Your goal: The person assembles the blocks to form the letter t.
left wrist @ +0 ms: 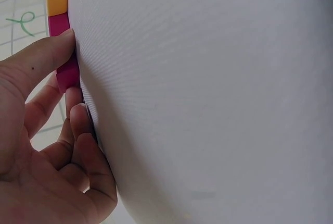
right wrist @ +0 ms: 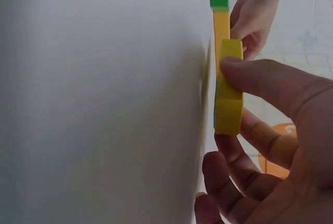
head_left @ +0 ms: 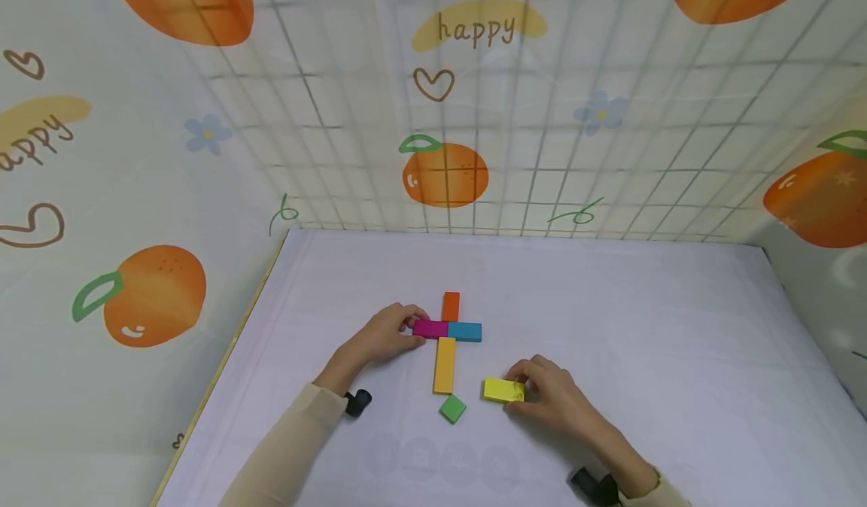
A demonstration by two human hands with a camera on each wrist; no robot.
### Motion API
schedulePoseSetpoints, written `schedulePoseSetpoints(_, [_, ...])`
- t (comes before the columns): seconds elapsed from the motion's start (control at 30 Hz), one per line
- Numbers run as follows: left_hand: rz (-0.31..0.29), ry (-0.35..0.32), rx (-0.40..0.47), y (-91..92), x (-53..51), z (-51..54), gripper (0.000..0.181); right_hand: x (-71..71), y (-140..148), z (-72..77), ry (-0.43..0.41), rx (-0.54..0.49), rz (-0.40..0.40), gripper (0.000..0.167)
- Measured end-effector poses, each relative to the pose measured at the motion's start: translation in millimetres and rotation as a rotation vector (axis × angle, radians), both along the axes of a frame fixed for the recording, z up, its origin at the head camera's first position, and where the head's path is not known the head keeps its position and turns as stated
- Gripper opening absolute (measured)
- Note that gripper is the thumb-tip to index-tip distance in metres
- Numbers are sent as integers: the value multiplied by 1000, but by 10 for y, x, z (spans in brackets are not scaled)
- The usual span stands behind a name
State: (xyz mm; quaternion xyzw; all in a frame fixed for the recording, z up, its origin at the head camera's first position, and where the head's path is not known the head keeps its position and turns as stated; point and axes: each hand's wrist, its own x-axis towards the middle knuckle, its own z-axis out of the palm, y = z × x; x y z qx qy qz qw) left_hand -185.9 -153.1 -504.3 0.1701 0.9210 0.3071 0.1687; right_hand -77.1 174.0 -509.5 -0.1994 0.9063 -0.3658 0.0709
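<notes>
On the white table lie a magenta block (head_left: 430, 329) and a blue block (head_left: 465, 332), end to end. My left hand (head_left: 391, 332) pinches the magenta block at its left end, thumb on the near side, as the left wrist view also shows. An orange-red block (head_left: 451, 306) stands off their far side, and a long orange-yellow block (head_left: 444, 365) extends from their near side. A green square block (head_left: 452, 408) lies turned cornerwise at its near end. My right hand (head_left: 552, 394) holds a yellow block (right wrist: 229, 86) between thumb and fingers, right of the orange-yellow one.
The white tabletop (head_left: 643, 326) spreads to the right of the blocks and meets a back wall covering (head_left: 366, 153) printed with oranges and grid lines. A side covering (head_left: 81, 387) rises along the left edge. Black wrist cameras (head_left: 359, 403) sit at both wrists.
</notes>
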Motion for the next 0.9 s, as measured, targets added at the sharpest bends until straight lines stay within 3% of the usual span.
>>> schedulePoseSetpoints(0.9, [-10,17,-13,-7,-13,-39,33,141,-225,51,-36,76,132,36])
